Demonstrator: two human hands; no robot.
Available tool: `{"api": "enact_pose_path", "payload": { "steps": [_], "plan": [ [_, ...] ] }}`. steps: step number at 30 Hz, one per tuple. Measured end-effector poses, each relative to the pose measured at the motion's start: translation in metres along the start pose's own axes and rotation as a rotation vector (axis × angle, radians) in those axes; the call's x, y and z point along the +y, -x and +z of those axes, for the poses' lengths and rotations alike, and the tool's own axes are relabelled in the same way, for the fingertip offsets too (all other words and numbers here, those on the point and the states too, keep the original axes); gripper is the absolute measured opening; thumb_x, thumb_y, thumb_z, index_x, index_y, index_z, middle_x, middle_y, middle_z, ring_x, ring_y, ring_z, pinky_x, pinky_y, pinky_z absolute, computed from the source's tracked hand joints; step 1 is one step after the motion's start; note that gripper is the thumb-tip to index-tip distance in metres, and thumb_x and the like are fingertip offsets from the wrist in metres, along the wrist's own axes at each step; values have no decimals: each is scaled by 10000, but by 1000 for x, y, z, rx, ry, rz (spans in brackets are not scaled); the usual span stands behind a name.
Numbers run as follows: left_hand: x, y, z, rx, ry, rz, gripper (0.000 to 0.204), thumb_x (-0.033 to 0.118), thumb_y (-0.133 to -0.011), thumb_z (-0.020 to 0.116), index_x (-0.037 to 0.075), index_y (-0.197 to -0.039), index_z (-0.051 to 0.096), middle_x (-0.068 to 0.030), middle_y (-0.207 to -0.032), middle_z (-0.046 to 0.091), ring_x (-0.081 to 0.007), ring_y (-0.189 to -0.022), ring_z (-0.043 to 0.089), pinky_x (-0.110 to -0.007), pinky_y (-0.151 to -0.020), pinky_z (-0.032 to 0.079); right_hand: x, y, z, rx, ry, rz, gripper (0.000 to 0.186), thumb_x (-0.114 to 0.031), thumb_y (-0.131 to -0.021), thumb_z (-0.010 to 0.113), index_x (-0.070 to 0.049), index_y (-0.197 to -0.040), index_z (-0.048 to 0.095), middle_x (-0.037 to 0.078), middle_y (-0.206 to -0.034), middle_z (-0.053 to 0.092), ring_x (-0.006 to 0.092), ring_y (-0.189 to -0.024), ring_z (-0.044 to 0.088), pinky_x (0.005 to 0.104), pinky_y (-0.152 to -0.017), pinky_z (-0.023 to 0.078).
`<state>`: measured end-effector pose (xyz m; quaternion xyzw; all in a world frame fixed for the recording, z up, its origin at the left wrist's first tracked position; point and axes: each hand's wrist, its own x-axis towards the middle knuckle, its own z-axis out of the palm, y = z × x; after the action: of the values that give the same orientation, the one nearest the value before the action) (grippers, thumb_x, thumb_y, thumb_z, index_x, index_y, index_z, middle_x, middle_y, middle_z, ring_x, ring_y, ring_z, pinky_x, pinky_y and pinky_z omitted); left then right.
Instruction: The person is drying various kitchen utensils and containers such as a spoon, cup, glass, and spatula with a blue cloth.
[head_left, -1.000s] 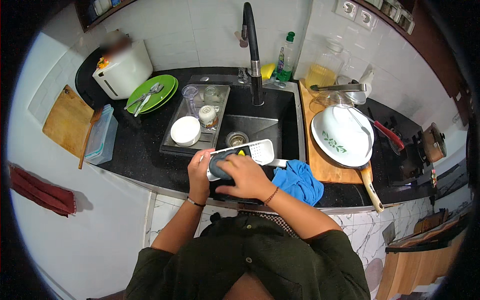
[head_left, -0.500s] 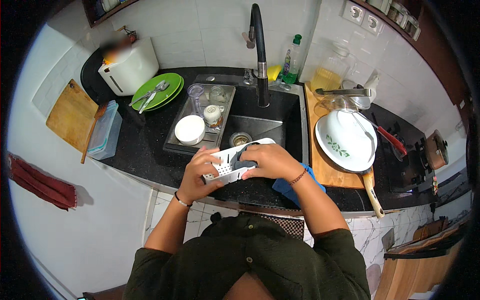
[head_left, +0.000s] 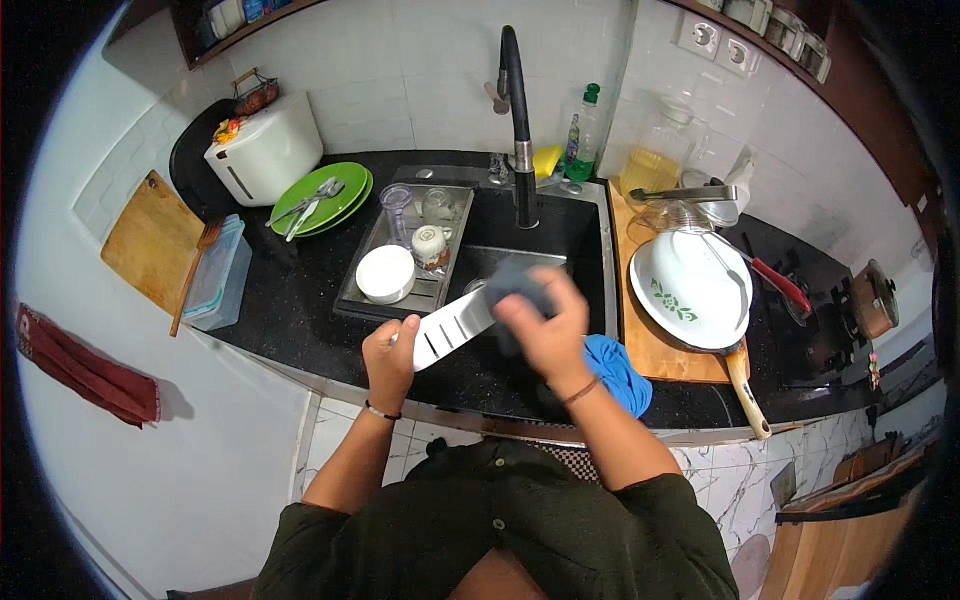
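A white slotted plastic basket [head_left: 448, 332] is tilted above the front edge of the sink, one slotted side facing up. My left hand [head_left: 390, 355] grips its left end, thumb on top. At the far right end, my right hand [head_left: 552, 325] presses a dark grey cloth [head_left: 516, 288] against the basket; hand and cloth are blurred by motion. Beneath them lies the black sink [head_left: 590, 270], its drain partly hidden. On the drainer tray [head_left: 432, 290] to the left stand a white bowl [head_left: 385, 274], an upturned white cup [head_left: 431, 244] and clear glasses [head_left: 396, 203].
Green plates [head_left: 350, 212] with cutlery lie at the left, near a lidded plastic box [head_left: 222, 285]. A black faucet [head_left: 522, 130] rises behind the sink. To the right, a blue cloth [head_left: 618, 372] rests by a wooden board [head_left: 640, 350] carrying a white enamel basin [head_left: 675, 290] and a pan.
The basket has turned from showing its perforated inside to showing a slotted side. My right hand has moved with the grey cloth from inside it to its right end.
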<state>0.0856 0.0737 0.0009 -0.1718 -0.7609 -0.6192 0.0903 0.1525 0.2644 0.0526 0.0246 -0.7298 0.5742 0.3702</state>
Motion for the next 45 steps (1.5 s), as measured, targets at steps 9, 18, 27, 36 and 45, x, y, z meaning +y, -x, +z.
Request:
{"api": "enact_pose_path", "payload": {
  "steps": [9, 18, 27, 36, 45],
  "plan": [
    [6, 3, 16, -25, 612, -326, 317, 244, -905, 453, 14, -714, 559, -4, -671, 552, -66, -559, 479, -231, -521, 377, 33, 24, 19, -246, 597, -481, 453, -388, -616, 734, -110, -944, 595, 90, -1091, 577, 262, -1138, 498, 584, -1025, 178],
    [7, 6, 26, -2, 730, -471, 262, 241, -901, 484, 14, -799, 567, -32, -732, 593, -94, -618, 542, -236, -578, 418, 49, 29, 10, -166, 579, -352, 416, -348, -682, 696, -58, -957, 583, 133, -1041, 585, 293, -1064, 533, 524, -1033, 219],
    [-6, 2, 15, -89, 909, -665, 502, 401, -941, 371, -50, -1115, 506, -129, -1032, 615, -208, -923, 617, -306, -806, 478, 71, -3, -27, 225, 328, -87, 315, -241, -719, 677, -14, -917, 584, 166, -928, 604, 356, -934, 551, 472, -947, 356],
    [1, 14, 23, -346, 1101, -756, 535, 426, -957, 271, -13, -1181, 480, -123, -1102, 583, -201, -961, 584, -318, -861, 450, 16, 43, 23, -403, 531, -497, 424, -324, -619, 760, -112, -928, 562, 86, -1127, 514, 288, -1206, 421, 535, -1043, 172],
    [-8, 17, 27, -98, 1011, -765, 473, 363, -959, 304, -26, -1152, 490, -125, -1104, 594, -207, -993, 593, -318, -842, 480, 65, 22, 4, 6, 553, -212, 387, -225, -707, 683, -21, -1001, 536, 182, -1201, 497, 343, -1210, 415, 540, -1038, 184]
  ]
}}
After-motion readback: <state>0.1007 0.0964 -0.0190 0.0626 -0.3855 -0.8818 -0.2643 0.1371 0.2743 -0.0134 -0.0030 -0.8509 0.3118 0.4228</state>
